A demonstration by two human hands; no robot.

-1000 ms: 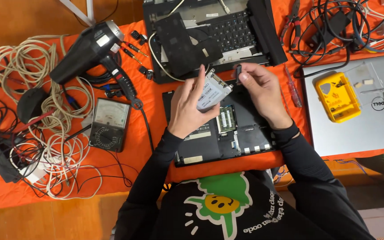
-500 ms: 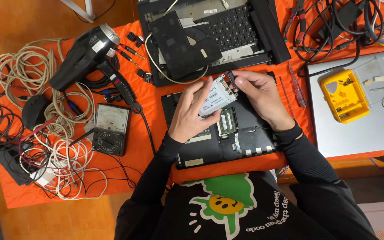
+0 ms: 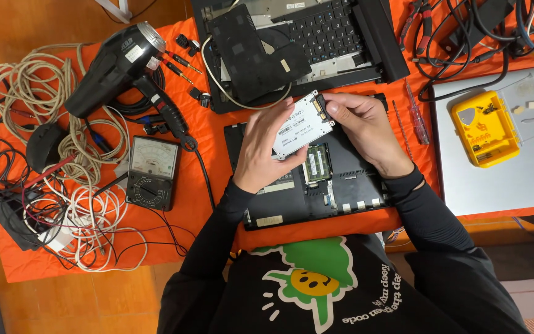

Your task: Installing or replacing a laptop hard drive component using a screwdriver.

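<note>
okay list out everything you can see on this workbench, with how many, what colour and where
solid-state drive: one, silver-white, held over the middle of the open laptop base
open laptop base: one, black, centre, near edge of the cloth
dismantled laptop with keyboard: one, black, top centre
closed laptop: one, silver, right
parts tray: one, yellow, on the closed laptop
screwdriver: one, red handle, right of the open base
heat gun: one, black, upper left
analogue multimeter: one, black, left of centre
cable bundles: several, beige, white and black, far left
cloth: one, orange, covering the table
left hand: holds the drive's lower edge
right hand: fingers pinch the drive's connector end
</note>
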